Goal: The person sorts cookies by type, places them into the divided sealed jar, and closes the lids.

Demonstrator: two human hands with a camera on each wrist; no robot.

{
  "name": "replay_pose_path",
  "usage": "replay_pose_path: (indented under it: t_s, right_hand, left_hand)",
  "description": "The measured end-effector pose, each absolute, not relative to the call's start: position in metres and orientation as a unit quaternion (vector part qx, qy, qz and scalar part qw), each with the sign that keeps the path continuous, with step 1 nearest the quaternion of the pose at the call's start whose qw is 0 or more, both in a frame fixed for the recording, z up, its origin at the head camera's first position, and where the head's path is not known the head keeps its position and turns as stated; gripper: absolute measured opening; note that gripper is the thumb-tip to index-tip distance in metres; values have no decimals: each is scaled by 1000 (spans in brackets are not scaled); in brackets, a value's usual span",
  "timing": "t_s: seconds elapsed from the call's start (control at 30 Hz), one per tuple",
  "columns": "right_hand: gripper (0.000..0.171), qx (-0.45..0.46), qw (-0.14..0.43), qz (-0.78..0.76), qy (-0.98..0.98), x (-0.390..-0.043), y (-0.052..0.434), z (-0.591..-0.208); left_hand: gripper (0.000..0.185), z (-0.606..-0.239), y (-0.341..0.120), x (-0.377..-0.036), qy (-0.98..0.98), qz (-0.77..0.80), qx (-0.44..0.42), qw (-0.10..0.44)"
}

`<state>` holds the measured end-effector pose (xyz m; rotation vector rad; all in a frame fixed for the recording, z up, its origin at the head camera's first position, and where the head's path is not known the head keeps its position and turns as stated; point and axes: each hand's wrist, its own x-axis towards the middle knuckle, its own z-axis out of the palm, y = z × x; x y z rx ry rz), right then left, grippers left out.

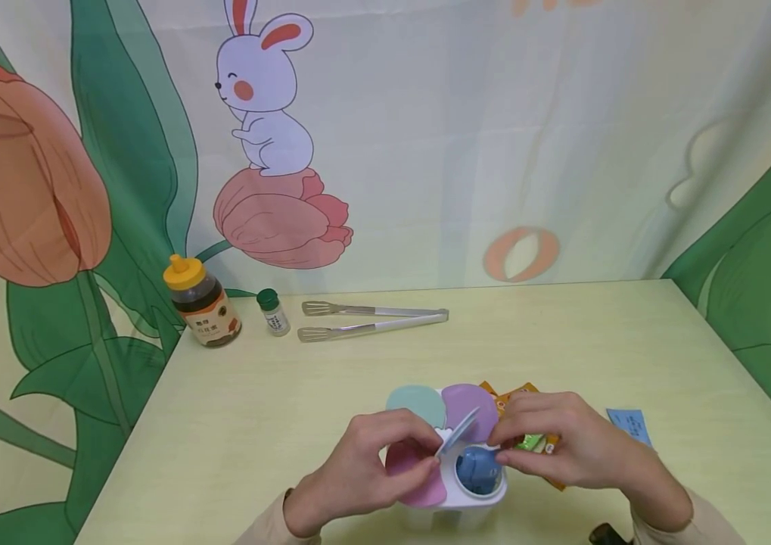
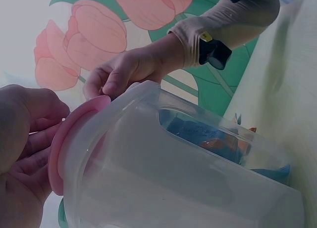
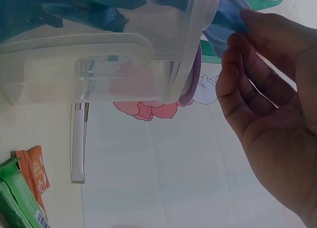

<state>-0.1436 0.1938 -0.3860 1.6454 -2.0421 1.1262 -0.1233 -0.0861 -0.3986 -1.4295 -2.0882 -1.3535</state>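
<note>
I am watching the blue lid (image 1: 458, 433) tilting up over the container (image 1: 456, 496) at the desk's near edge; my left hand (image 1: 358, 473) is pinching its lower end, my right hand (image 1: 555, 446) gripping the container's right side.

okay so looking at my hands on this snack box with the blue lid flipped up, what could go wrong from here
The blue lid stands half open between your left hand and right hand; forcing it could strain its hinge. The clear container sits close to the table front edge, so a hard tug might tip it toward you. Blue packets already fill that compartment, so the lid may not close flat.
</note>
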Motion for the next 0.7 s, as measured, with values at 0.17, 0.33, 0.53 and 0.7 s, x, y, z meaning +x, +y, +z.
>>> replay_pose_path:
  t_s: [0.17, 0.33, 0.53, 0.7]
  right_hand:
    - [27, 578, 146, 392, -701, -143, 192, -384]
    - [27, 593, 139, 391, -690, -142, 191, -382]
    - [27, 622, 94, 374, -681, -142, 191, -385]
    - [24, 633, 60, 354, -685, -142, 193, -388]
  left_hand:
    - [19, -399, -86, -123, -721, -468, -493, 133]
    - [19, -399, -86, -123, -721, -471, -493, 125]
    - [19, -399, -86, -124, -722, -465, -495, 131]
    - [18, -399, -86, -124, -721, -463, -497, 136]
